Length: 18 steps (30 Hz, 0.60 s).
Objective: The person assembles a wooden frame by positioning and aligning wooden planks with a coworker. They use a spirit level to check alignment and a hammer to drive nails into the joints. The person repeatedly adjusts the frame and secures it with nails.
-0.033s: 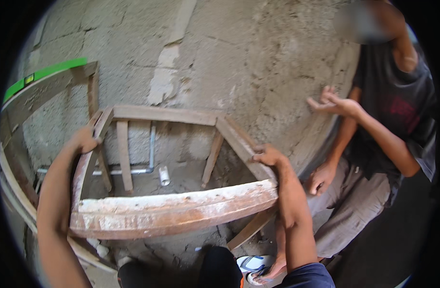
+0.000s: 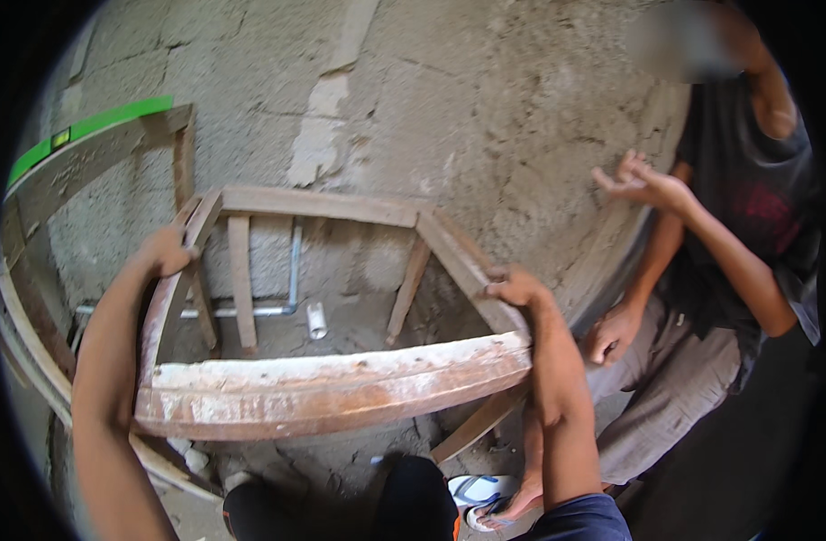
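Observation:
A four-sided wooden frame (image 2: pixel 341 397) on legs stands before me. Its wide front rail is worn, with white stains along the top. The fingers of my left hand (image 2: pixel 169 250) wrap round the left side rail near its far end. My right hand (image 2: pixel 514 287) grips the right side rail, closer to the front corner. Both forearms reach over the frame's sides, and the undersides of the grips are hidden.
To the left stands another wooden frame (image 2: pixel 66 176) with a green spirit level (image 2: pixel 106 126) on its top. Behind is a rough block wall (image 2: pixel 494 99). White pipe (image 2: pixel 315 320) sticks up from the floor. A person (image 2: pixel 728 207) at right raises one hand.
The whole view has shifted slightly, so the wooden frame and the person appear a little farther right. Both my hands keep their hold on the side rails.

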Each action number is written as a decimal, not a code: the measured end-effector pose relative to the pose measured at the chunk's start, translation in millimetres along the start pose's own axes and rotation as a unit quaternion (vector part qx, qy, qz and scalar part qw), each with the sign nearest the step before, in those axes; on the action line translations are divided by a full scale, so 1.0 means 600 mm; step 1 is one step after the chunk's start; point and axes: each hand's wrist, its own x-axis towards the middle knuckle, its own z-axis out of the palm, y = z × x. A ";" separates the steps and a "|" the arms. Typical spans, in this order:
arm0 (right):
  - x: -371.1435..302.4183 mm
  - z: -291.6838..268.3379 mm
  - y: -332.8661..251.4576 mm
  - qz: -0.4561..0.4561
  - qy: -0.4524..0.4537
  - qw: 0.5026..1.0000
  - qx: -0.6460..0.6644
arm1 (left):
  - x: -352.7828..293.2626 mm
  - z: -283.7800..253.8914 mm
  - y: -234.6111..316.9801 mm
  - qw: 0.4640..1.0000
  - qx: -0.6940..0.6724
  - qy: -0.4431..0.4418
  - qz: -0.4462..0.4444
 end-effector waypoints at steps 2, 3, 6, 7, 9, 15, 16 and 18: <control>-0.004 0.001 -0.006 0.002 0.027 1.000 0.011 | 0.005 0.007 -0.008 1.000 -0.010 0.006 0.013; -0.005 0.000 -0.010 -0.003 0.019 0.999 0.028 | 0.008 0.008 -0.010 1.000 0.003 0.003 0.007; -0.010 -0.007 -0.015 0.008 0.010 0.999 0.035 | 0.011 0.008 -0.012 1.000 0.001 -0.001 0.016; -0.010 -0.009 -0.016 0.006 0.007 0.999 0.034 | 0.011 0.006 -0.011 1.000 0.003 -0.010 0.013; -0.009 -0.009 -0.016 -0.008 0.015 0.999 0.047 | 0.008 0.003 -0.008 1.000 -0.001 -0.013 0.016; -0.004 -0.007 -0.008 -0.025 0.004 0.999 0.043 | 0.003 -0.002 -0.003 1.000 -0.009 -0.009 0.017; -0.004 -0.007 -0.007 -0.030 0.005 0.998 0.053 | 0.003 -0.002 -0.004 1.000 -0.001 -0.005 0.011; -0.004 -0.007 -0.006 -0.027 -0.003 0.998 0.059 | 0.004 -0.002 -0.006 1.000 -0.011 -0.011 0.021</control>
